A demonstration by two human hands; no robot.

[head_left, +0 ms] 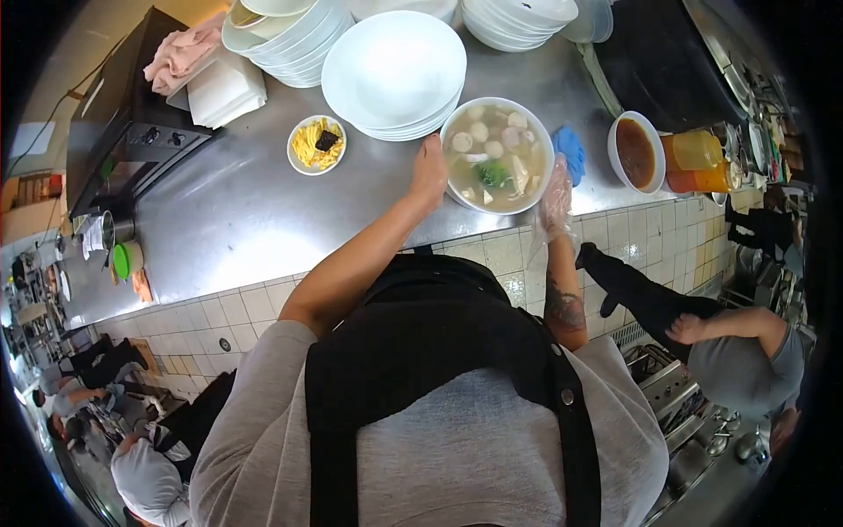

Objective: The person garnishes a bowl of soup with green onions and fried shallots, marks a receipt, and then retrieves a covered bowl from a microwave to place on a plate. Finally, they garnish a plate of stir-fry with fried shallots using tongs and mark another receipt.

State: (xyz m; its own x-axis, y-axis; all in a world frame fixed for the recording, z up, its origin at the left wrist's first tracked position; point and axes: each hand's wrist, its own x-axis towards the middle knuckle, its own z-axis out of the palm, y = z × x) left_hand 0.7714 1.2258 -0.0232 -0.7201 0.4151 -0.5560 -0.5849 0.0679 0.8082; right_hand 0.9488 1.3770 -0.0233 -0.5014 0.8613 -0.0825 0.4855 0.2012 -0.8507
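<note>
We cup the round white soup bowl [493,209] — left hand [428,171] at nine o'clock, plastic-gloved right hand [557,195] at four — likely steadying; moving needs levelness.

"Where could a hand pass?"
"Over bare metal along the near edge of the table [198,237], left of the left forearm [360,250]."
"Obstacles?"
"White bowls [393,70], stacked toward the far edge; rightward, soup bowl [493,156], crumpled blue item [570,156], sauce bowl [637,154]."
</note>
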